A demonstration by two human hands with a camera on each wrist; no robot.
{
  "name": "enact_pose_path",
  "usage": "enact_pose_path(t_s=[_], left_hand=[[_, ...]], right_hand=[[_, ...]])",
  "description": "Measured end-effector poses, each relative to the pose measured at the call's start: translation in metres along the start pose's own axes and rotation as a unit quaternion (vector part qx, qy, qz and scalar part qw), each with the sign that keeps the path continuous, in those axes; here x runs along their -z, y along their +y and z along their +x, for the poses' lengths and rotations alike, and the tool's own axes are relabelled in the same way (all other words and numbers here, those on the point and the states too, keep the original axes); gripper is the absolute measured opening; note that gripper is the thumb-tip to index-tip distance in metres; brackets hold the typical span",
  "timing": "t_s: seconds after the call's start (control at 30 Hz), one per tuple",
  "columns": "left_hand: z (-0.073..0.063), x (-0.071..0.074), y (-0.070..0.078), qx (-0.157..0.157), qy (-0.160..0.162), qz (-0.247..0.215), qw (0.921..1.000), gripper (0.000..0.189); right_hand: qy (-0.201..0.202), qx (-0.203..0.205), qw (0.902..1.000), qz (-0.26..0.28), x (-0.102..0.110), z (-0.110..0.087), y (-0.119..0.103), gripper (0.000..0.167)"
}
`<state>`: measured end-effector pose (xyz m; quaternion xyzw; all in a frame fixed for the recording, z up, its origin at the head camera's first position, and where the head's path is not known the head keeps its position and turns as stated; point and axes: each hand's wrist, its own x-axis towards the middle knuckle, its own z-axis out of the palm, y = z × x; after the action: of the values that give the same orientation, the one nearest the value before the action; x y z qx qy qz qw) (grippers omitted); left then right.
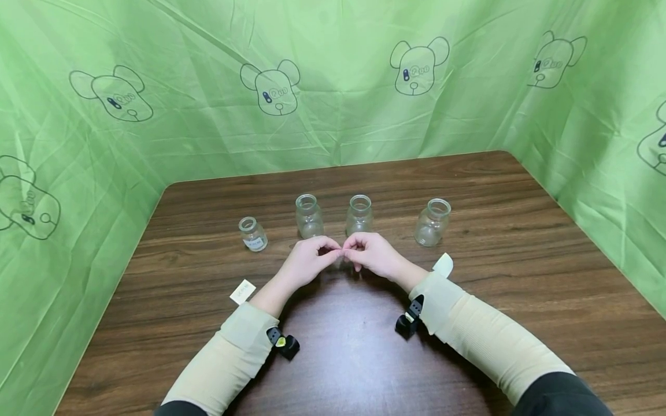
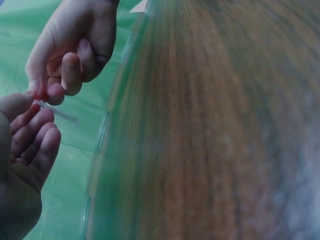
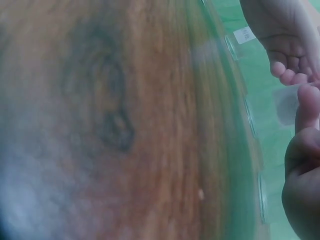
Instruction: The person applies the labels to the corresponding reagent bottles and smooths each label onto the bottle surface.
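Observation:
My left hand (image 1: 308, 261) and right hand (image 1: 374, 254) meet fingertip to fingertip over the middle of the table. Between them, thumbs and index fingers pinch a small, thin translucent piece like a clear label or film. It shows as a pale square (image 3: 287, 105) in the right wrist view and nearly edge-on as a strip (image 2: 61, 114) in the left wrist view. Just beyond the hands stand two clear glass jars, the left one (image 1: 309, 216) and the middle one (image 1: 359, 215), both lidless. The hands partly cover the base of the middle jar.
A smaller glass jar (image 1: 253, 234) with a white label stands at the left. Another lidless glass jar (image 1: 433, 223) is at the right. White tags stick out from the left cuff (image 1: 242, 292) and right cuff (image 1: 443, 265). Green cloth (image 1: 338, 127) surrounds the wooden table (image 1: 520, 231).

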<state>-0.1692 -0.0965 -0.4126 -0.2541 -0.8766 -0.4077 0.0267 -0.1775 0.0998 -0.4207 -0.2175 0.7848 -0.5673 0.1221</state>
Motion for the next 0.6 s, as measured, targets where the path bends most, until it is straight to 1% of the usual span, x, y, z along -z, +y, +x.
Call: enact_pose_path(t_s=[0.13, 0.37, 0.5, 0.6], left_hand=[[-0.0011, 0.0011, 0.0003, 0.014, -0.004, -0.007, 0.9999, 0.01], [-0.0015, 0.0003, 0.0006, 0.025, 0.009, -0.008, 0.9996, 0.006], [-0.0016, 0.0005, 0.0012, 0.033, 0.01, -0.003, 0.9994, 0.005], [-0.0025, 0.0018, 0.0008, 0.039, 0.016, 0.004, 0.9991, 0.004]], right_hand=[[-0.002, -0.003, 0.9999, -0.011, 0.0001, -0.0004, -0.0008, 0.013], [0.001, 0.0, 1.0, -0.01, -0.0007, -0.0007, -0.0022, 0.01], [0.003, 0.002, 1.0, -0.009, -0.0023, -0.0004, -0.0026, 0.006], [0.005, 0.004, 1.0, -0.006, -0.0025, 0.0001, -0.0028, 0.004]])
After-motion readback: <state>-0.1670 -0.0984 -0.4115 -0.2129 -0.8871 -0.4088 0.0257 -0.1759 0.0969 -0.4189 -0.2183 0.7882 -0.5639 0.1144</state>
